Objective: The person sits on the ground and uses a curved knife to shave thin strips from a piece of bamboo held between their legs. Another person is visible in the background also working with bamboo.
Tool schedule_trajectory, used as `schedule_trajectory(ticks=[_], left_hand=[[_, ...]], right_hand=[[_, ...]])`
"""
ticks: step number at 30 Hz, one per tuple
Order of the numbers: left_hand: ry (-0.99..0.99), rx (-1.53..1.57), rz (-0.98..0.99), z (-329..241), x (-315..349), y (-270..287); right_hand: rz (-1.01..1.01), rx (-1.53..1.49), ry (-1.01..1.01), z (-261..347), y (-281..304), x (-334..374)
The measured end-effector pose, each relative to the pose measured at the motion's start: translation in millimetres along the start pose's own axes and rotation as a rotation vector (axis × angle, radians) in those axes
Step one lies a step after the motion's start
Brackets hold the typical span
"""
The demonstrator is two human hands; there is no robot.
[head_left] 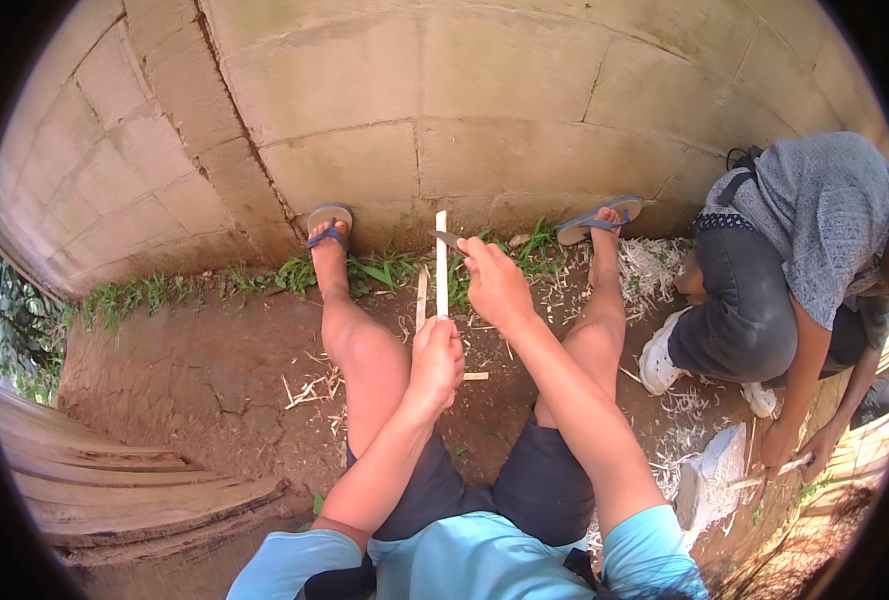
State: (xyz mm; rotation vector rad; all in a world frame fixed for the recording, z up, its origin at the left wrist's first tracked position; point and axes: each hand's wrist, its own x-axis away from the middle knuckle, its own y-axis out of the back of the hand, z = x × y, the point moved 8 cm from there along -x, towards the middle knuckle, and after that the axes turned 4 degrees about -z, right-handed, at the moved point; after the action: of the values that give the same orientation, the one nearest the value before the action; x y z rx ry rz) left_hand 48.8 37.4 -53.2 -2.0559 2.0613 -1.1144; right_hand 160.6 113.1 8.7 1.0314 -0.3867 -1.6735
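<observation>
My left hand (437, 362) is closed round the lower end of a pale, flat wooden strip (442, 265) that stands out away from me between my knees. In my right hand (498, 284) is a small dark-bladed knife (449, 239); its handle is hidden in my fingers. The blade lies across the strip near its far end, and I cannot tell whether it cuts into the wood. Just left of the strip, a second, browner wooden strip (422, 297) shows beyond my left hand. A short pale stick (476, 376) is on the ground beside that hand.
Curled wood shavings (655, 275) litter the ground on my right. A co-worker (765, 270) crouches there, hands on a thin stick (765, 478) beside a pale block (713, 480). A block wall (355, 100) rises ahead, grass at its foot. Wooden planks (115, 490) stand at lower left.
</observation>
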Motion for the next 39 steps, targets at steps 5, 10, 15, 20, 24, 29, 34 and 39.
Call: schedule_trajectory(ticks=[5,10,15,20,24,29,34,39], left_hand=[[-0.026,0.057,-0.010,-25.3,-2.8,10.3],[-0.076,-0.011,-0.023,-34.4,-2.5,21.6],[-0.219,-0.179,-0.075,-28.5,-5.2,22.5],[-0.309,-0.265,-0.099,-29.0,-4.4,20.7],[-0.267,-0.237,-0.093,-25.7,-1.2,18.9],[-0.307,-0.348,-0.141,-28.3,-7.6,25.0],[-0.316,-0.391,-0.132,-22.6,-14.3,25.2],[-0.150,-0.258,0.009,-10.2,-0.8,-8.1]], right_hand=[[0.193,-0.059,0.149,29.1,5.0,20.7],[0.237,-0.110,0.138,36.9,6.7,51.0],[0.199,-0.075,0.140,35.1,14.9,57.7],[0.186,-0.038,0.127,30.1,13.8,60.3],[0.199,0.004,0.118,27.9,11.5,61.3],[0.161,0.009,0.113,27.5,7.9,51.9],[0.134,0.051,0.042,16.6,4.3,36.6],[-0.055,0.033,-0.025,-15.1,31.5,6.7]])
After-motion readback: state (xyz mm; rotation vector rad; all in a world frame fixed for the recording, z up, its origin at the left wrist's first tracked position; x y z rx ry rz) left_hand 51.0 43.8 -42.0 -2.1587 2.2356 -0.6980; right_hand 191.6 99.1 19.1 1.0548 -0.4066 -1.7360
